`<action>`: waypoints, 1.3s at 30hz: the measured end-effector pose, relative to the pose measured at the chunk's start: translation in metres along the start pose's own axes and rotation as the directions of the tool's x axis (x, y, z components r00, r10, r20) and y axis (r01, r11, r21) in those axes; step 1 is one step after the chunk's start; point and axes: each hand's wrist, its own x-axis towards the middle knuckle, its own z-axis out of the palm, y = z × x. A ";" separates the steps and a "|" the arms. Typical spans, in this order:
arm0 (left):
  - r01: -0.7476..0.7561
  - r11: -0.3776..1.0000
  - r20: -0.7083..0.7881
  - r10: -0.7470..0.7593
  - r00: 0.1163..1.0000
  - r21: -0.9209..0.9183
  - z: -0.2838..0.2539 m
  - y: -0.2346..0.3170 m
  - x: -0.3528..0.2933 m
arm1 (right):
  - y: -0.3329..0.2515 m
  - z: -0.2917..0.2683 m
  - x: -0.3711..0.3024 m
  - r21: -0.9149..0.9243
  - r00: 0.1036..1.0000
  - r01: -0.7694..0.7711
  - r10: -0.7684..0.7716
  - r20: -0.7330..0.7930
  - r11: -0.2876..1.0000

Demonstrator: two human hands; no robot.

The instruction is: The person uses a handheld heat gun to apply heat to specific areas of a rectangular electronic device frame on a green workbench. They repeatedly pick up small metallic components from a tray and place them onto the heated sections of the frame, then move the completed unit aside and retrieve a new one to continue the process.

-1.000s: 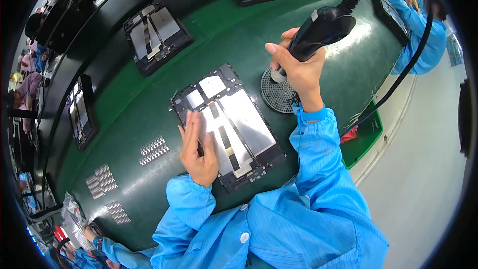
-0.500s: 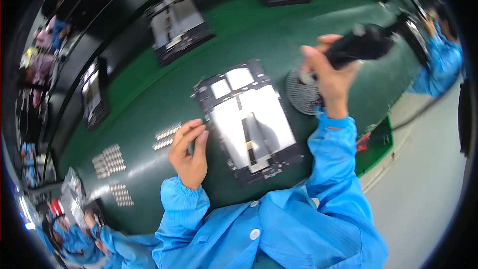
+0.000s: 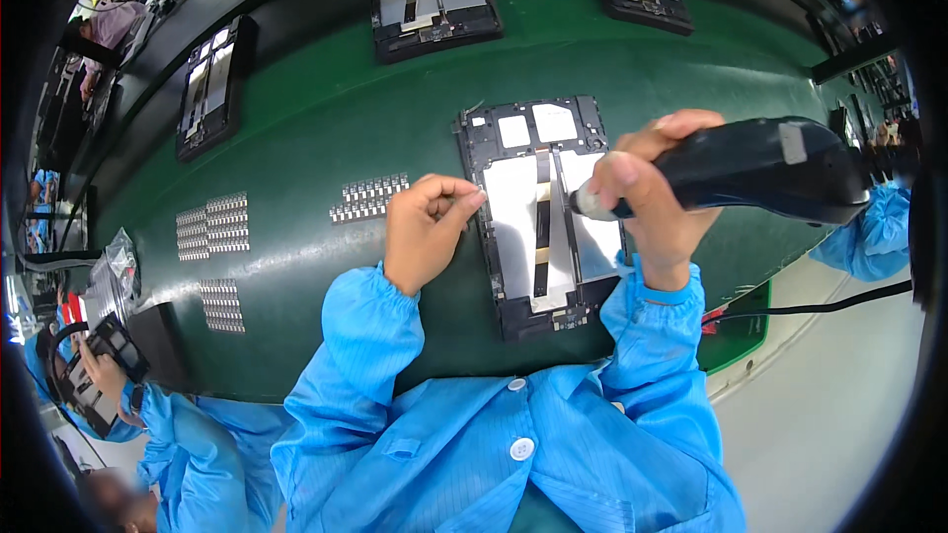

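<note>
An opened tablet [image 3: 509, 237] lies on the green bench before me, its bright silver plates framed in black. Dark ribbon cables [image 3: 542, 227] run down its middle. My right hand [image 3: 657, 202] grips a black corded tool like a hot-air gun [image 3: 770, 168]. The tool's pale nozzle end is over the tablet's right half; whether it touches cannot be told. At the tablet's left edge, my left hand [image 3: 430, 227] has thumb and forefinger pinched together; anything between them is too small to make out.
Small parts in rows [image 3: 370, 197] lie left of my left hand, with more part strips [image 3: 212, 227] farther left. Other opened tablets [image 3: 434, 0] rest along the back. A green bin [image 3: 741, 331] and black cable [image 3: 820, 306] are at right. Co-workers sit on both sides.
My right hand has brought the black tool left and down over the tablet, covering where a perforated disc showed. My left hand's fingers have closed to a pinch at the tablet's edge. The view has shifted.
</note>
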 end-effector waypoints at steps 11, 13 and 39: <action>-0.033 0.996 0.030 0.031 0.999 0.078 -0.003 0.001 0.010 | 0.028 0.034 0.001 -0.155 0.984 -0.072 0.095 0.149 0.985; 0.042 0.995 0.077 -0.049 0.996 0.091 -0.007 0.006 0.018 | 0.034 0.033 0.000 -0.170 0.982 -0.078 0.106 0.158 0.982; 0.080 0.995 0.322 -0.096 0.942 0.062 -0.014 0.033 0.047 | 0.004 -0.099 0.022 -0.226 0.960 -0.026 -0.038 -0.277 0.974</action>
